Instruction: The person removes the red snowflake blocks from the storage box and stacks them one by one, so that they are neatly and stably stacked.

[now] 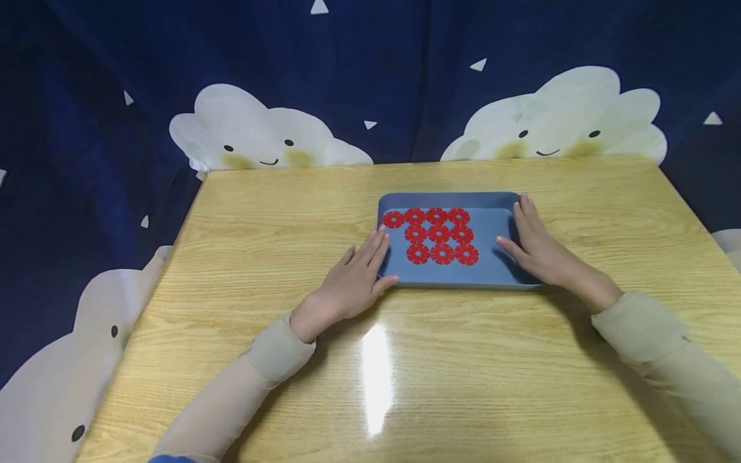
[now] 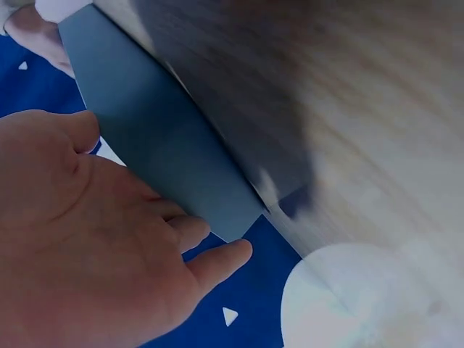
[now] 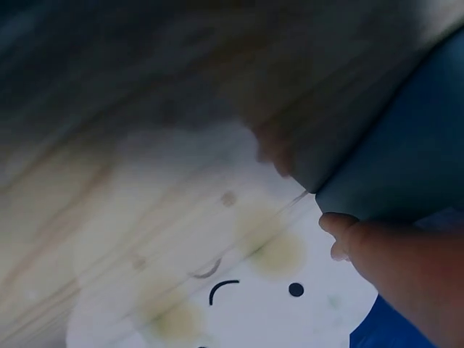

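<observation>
A shallow blue-grey tray point(image 1: 492, 276) stands on the wooden table, holding several red flower-shaped plastic discs point(image 1: 439, 233) laid flat in rows toward its left side. My left hand point(image 1: 353, 276) rests at the tray's left end, its fingers extended over the rim and the thumb by the front corner. In the left wrist view, that hand point(image 2: 94, 232) lies along the outer wall of the tray point(image 2: 159, 123). My right hand point(image 1: 538, 247) touches the right end, fingers extended along the rim and thumb over the inside. The right wrist view shows its fingertips point(image 3: 339, 230) at a tray corner.
A light wooden table point(image 1: 278, 212) extends around the tray, with a bright reflection in front of it. Behind and to the left hangs a dark blue cloth point(image 1: 405, 64) with white clouds and small triangles.
</observation>
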### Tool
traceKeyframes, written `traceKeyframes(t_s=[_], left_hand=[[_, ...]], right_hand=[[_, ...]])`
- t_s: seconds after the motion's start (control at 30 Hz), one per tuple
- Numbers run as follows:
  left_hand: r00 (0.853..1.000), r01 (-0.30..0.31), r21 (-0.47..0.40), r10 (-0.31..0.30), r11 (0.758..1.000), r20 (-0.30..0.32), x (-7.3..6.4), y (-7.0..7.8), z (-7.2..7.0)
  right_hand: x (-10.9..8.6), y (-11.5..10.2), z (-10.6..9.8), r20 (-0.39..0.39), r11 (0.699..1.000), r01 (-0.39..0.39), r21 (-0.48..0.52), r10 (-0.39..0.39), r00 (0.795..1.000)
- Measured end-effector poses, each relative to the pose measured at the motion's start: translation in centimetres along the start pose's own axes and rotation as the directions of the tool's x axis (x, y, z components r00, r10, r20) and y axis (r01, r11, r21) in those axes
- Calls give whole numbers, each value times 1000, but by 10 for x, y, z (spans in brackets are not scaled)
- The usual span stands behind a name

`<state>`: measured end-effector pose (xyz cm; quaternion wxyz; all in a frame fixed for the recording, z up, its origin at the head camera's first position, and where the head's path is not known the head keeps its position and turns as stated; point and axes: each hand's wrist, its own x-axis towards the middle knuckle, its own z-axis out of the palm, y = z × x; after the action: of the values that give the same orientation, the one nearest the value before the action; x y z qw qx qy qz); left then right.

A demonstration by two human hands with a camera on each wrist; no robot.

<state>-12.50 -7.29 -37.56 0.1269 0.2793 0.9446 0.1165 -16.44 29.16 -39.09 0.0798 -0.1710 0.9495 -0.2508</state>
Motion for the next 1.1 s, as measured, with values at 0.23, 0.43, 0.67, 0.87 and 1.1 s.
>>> traceKeyframes(t_s=[0.23, 0.43, 0.67, 0.87, 1.1], left_hand=[[1000, 8, -17, -8, 1000, -10, -11, -9, -2], [1000, 29, -15, -29, 999, -9, -19, -13, -2], [998, 53, -22, -53, 998, -23, -29, -20, 0], [997, 67, -28, -69, 997, -46, -37, -25, 1], [995, 91, -24, -92, 996, -35, -43, -26, -1]], right_hand=[[4, -12, 3, 33, 1000, 11, 2, -11, 999], [8, -19, 6, 55, 1000, 13, 0, -13, 998], [12, -27, 9, 71, 999, 45, 19, -46, 996], [13, -35, 12, 86, 998, 58, 23, -60, 994], [14, -40, 13, 94, 997, 72, 11, -73, 993]])
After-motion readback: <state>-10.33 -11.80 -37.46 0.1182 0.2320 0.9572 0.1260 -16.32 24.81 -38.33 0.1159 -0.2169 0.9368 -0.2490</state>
